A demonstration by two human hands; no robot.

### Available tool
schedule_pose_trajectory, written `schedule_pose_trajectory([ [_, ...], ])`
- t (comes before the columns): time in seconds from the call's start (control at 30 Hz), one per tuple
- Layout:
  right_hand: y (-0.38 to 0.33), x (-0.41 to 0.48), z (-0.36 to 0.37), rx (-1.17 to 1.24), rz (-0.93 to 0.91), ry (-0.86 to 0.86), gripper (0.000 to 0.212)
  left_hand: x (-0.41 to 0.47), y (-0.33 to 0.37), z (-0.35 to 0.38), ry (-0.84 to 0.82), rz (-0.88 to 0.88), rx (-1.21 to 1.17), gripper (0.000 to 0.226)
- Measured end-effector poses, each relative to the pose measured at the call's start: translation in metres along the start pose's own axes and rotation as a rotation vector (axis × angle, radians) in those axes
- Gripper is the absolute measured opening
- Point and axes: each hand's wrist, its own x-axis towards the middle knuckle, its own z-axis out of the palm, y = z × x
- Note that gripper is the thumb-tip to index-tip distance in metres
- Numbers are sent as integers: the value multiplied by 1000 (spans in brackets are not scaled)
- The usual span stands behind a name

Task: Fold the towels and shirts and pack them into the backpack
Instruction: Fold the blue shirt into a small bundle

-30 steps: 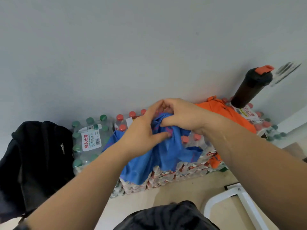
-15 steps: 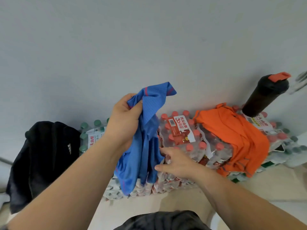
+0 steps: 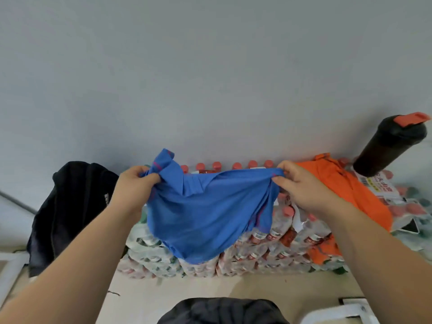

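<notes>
Both hands are up in what I see: left hand point(image 3: 134, 185) pinches one top edge of the blue shirt point(image 3: 205, 213), right hand point(image 3: 301, 185) pinches the other, fingers curled on cloth. Shirt hangs spread between the fingers, in front of the water bottle packs point(image 3: 257, 249). Black backpack point(image 3: 70, 206) left of left fingers, orange shirt point(image 3: 364, 197) just right of right fingers

The person's arms are bare. The left forearm point(image 3: 77, 251) and the right forearm point(image 3: 374, 249) are uncovered all the way up to the left hand point(image 3: 133, 190) and the right hand point(image 3: 301, 189). The fingernails that show are cut short. At the bottom centre is a dark garment point(image 3: 222, 311) worn on the body, black to charcoal, of thin creased cloth with a faint sheen.
</notes>
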Motion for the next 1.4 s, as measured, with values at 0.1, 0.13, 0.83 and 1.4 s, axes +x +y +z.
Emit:
schedule_pose_trajectory([
  [0.1, -18, -10, -8, -30, -73, 9, 10, -2, -15, 0, -178, -44, 155, 37],
  [0.13, -25, -15, -8, -64, -100, 17, 9, -2, -18, 0, -279, -52, 218, 55],
  [0.83, -85, -75, 52, 152, -113, 4, 13, -38, -49, 69, -937, 417, 305, 88],
  [1.4, -45, -160, 25, 358, 162, 121, 8, -36, -44, 94, -1231, 385, 434, 20],
])
